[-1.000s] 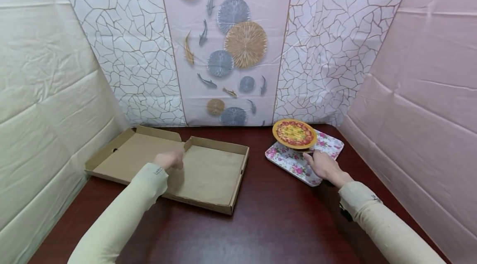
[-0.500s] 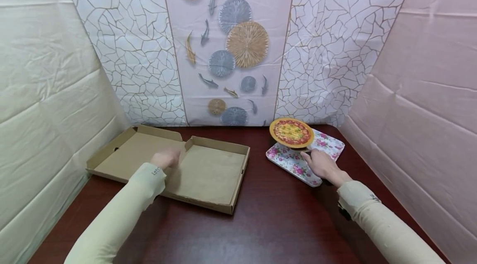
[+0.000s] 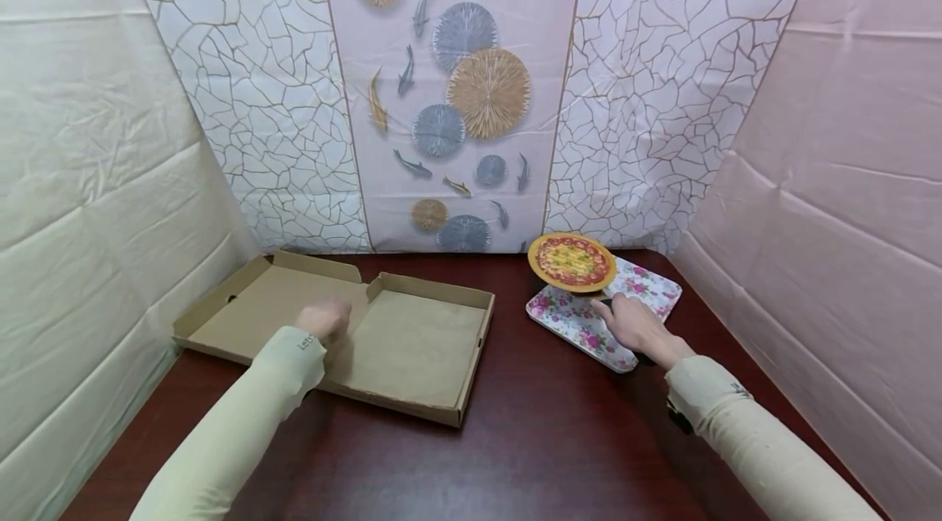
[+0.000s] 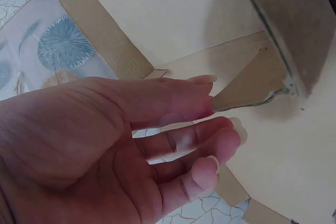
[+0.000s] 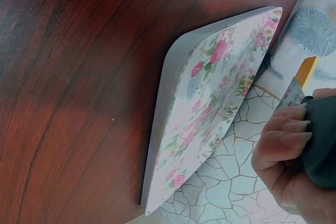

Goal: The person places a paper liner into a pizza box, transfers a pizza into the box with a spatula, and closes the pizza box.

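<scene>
A round pizza (image 3: pixel 571 262) with a yellow-orange rim rides on a metal-bladed, black-handled pizza server. My right hand (image 3: pixel 639 327) grips the dark handle (image 5: pixel 321 142), seen close in the right wrist view. The pizza is raised above the back left of a flower-patterned tray (image 3: pixel 589 334). To the left lies an opened cardboard pizza box (image 3: pixel 419 341), its lid (image 3: pixel 265 300) folded out leftward. At the hinge side, my left hand (image 3: pixel 324 321) pinches the tip of a cardboard flap (image 4: pixel 252 80) between thumb and index finger; its other fingers are loosely bent.
All of this is on a dark red-brown table (image 3: pixel 515 455). A patterned cloth (image 3: pixel 456 96) hangs behind it, with pale cloth walls (image 3: pixel 824 202) on both sides. Bare table lies between the box and the tray.
The pizza on the server has shifted a little to the left, with my right hand moving only slightly. My left hand has drifted slightly left, still at the box's hinge.
</scene>
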A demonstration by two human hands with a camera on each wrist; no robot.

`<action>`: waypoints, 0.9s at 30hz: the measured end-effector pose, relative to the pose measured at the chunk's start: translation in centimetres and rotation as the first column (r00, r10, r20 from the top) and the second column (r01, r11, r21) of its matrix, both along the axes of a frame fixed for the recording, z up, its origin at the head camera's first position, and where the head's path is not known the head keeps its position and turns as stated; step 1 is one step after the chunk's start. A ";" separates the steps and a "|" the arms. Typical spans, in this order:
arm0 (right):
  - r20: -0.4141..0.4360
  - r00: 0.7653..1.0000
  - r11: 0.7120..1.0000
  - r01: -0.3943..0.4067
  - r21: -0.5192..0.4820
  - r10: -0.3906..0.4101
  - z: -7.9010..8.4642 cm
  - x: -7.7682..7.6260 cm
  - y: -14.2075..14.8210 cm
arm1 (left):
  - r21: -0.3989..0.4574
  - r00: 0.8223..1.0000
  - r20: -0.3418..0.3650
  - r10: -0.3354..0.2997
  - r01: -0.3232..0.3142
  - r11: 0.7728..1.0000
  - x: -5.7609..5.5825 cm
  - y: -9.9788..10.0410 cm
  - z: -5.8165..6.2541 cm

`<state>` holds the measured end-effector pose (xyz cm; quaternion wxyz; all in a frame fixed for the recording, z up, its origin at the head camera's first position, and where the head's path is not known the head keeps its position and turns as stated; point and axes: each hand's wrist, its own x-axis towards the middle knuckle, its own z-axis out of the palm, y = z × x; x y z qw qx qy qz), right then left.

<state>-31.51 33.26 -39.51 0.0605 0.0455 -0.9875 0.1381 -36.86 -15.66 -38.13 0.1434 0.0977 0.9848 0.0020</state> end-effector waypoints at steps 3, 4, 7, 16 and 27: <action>0.004 1.000 1.000 0.003 -0.002 -0.003 0.1 -0.1 -0.2 | -0.004 1.000 -0.003 -0.005 0.005 1.000 0.1 0.0 0.0; 0.009 1.000 1.000 0.001 -0.005 -0.001 0.2 -0.1 -0.3 | -0.004 1.000 -0.005 -0.006 0.006 1.000 0.1 -0.1 0.0; 0.019 1.000 1.000 0.000 -0.006 0.000 0.3 0.0 -0.5 | -0.002 1.000 -0.010 -0.011 0.011 1.000 0.3 -0.2 0.0; 0.027 0.999 1.000 -0.016 0.000 0.016 0.7 0.0 -0.8 | 0.018 1.000 -0.005 -0.015 0.015 1.000 0.8 -0.5 0.2; 0.040 0.999 1.000 -0.025 -0.013 0.025 1.0 0.0 -1.6 | 0.019 1.000 0.020 -0.007 0.007 1.000 0.5 -0.4 -0.3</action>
